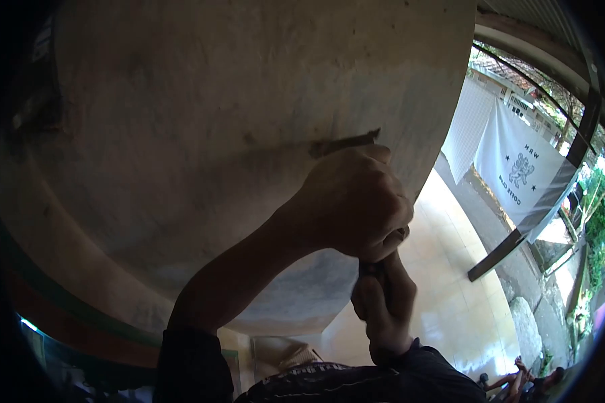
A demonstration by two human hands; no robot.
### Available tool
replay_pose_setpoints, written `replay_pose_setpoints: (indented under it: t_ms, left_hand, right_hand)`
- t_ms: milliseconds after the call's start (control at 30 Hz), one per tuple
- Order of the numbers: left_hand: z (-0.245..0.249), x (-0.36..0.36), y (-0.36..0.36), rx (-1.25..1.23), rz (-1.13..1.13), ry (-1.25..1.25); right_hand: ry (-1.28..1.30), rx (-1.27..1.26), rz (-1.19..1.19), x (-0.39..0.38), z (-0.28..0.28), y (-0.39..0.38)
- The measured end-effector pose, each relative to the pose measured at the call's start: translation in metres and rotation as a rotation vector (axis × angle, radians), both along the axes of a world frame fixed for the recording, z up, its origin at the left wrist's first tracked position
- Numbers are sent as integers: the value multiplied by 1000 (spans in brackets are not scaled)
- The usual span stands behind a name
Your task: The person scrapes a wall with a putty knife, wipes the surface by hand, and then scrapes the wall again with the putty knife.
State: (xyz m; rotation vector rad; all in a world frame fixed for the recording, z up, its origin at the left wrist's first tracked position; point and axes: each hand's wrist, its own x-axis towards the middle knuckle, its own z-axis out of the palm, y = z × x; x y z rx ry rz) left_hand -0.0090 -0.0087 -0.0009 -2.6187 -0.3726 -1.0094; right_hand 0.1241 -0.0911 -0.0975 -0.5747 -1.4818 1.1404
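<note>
A flat dark tool end [348, 143], perhaps a blade, sticks out above my left hand [363, 201] near the stained wall [215, 87]. My left hand is clenched round the tool, with its knuckles towards the camera. Just below it, my right hand [385, 295] is closed round a dark lower part, probably the same tool's handle. The two fists sit close together, one above the other. My fingers hide most of the handle. Whether the tool's end touches the wall cannot be made out.
Pale floor tiles [444, 282] lie to the right of the wall's edge. Beyond them hangs a white banner [521, 161] beside a dark slanting post [496, 255]. A person [541, 386] is at the lower right. Green plants are at the far right.
</note>
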Motion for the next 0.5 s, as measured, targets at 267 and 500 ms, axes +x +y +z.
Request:
replay_pose_setpoints:
  t_ms: [267, 500]
  left_hand:
    - [-131, 11, -6, -207, -67, -95]
    - [-263, 3, -89, -938, -2, -657]
  right_hand:
    - [-11, -188, 17, 21, -135, -5]
    - [64, -565, 84, 47, -214, -41]
